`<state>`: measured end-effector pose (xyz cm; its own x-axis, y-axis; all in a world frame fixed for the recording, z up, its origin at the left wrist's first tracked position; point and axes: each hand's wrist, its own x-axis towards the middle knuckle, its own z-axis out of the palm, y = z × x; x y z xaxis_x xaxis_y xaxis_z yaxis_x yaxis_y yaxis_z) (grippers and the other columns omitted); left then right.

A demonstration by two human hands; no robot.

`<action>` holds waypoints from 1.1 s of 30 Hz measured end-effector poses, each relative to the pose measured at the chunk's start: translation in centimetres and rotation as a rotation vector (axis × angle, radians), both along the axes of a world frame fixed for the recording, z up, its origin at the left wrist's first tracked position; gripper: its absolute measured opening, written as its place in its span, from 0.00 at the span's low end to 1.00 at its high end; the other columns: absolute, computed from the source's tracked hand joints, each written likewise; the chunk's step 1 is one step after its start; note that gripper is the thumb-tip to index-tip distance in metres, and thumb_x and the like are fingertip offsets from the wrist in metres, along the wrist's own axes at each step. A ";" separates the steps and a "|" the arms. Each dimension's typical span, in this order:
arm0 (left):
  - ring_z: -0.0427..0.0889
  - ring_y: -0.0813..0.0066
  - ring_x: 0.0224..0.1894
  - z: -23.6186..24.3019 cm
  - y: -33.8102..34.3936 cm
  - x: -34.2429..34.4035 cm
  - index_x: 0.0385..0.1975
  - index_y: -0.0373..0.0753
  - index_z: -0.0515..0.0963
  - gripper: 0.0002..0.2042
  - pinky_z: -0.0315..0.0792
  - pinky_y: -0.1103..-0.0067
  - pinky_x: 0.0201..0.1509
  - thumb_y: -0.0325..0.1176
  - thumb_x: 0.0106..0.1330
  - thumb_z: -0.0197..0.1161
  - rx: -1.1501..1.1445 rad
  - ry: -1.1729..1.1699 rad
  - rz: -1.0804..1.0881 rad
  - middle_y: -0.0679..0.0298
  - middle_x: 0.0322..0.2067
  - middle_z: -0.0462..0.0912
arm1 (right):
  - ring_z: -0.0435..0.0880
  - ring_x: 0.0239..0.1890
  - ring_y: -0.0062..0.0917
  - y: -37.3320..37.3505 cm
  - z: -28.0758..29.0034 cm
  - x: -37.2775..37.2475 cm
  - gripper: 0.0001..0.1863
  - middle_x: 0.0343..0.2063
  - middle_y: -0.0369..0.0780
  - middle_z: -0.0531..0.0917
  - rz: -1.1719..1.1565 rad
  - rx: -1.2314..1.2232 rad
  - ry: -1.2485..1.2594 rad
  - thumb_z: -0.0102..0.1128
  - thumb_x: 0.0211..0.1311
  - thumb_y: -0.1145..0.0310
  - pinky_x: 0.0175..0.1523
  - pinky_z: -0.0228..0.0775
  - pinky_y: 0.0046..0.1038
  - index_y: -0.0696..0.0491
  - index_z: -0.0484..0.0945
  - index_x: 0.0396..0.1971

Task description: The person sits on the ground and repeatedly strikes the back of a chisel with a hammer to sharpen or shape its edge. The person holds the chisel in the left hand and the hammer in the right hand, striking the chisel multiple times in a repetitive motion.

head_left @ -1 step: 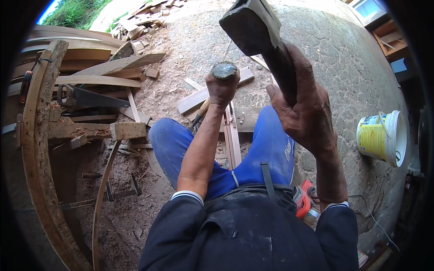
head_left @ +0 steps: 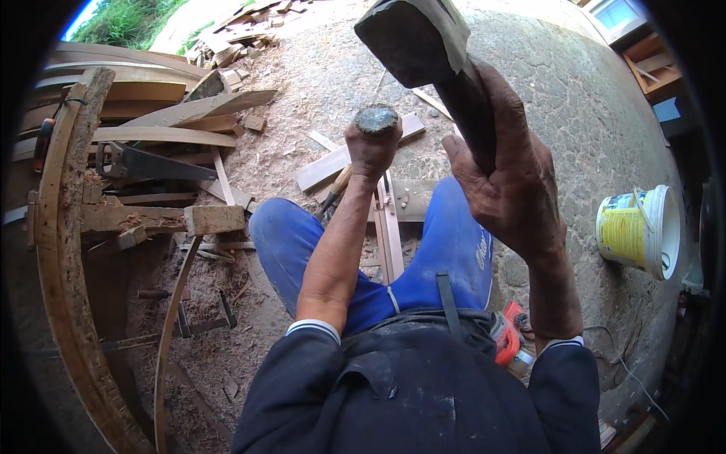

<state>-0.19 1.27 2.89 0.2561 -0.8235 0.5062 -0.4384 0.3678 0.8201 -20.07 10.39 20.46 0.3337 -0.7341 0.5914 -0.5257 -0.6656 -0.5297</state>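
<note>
My right hand (head_left: 510,178) is wrapped round the dark handle of a heavy hammer (head_left: 408,45). Its square-faced head is raised in front of me, beyond and right of my left fist. My left hand (head_left: 370,157) grips an upright chisel; only the battered round end of the chisel handle (head_left: 376,119) shows above the fist, and the blade is hidden. Below, between my knees, a narrow wooden piece (head_left: 389,227) with small cut slots runs toward me. Beside my left forearm rests another tool with a wooden handle (head_left: 333,193), partly covered.
A handsaw (head_left: 159,164) lies by stacked curved boards (head_left: 151,136) at left. Near it stands a wooden frame (head_left: 60,204). A loose plank (head_left: 325,168) lies ahead. A red power tool (head_left: 510,333) sits by my right hip; a yellow-and-white bucket (head_left: 631,231) lies tipped at right.
The hammer head has shifted slightly left and upward with my right hand. My left hand and the chisel have stayed in place.
</note>
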 end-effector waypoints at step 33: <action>0.86 0.57 0.29 -1.1 -2.3 0.5 0.25 0.43 0.83 0.05 0.78 0.67 0.37 0.35 0.59 0.68 0.070 -0.033 -0.077 0.58 0.24 0.85 | 0.88 0.46 0.52 -0.6 4.4 -0.3 0.37 0.47 0.60 0.84 0.074 0.067 0.012 0.65 0.60 0.75 0.52 0.81 0.45 0.55 0.63 0.70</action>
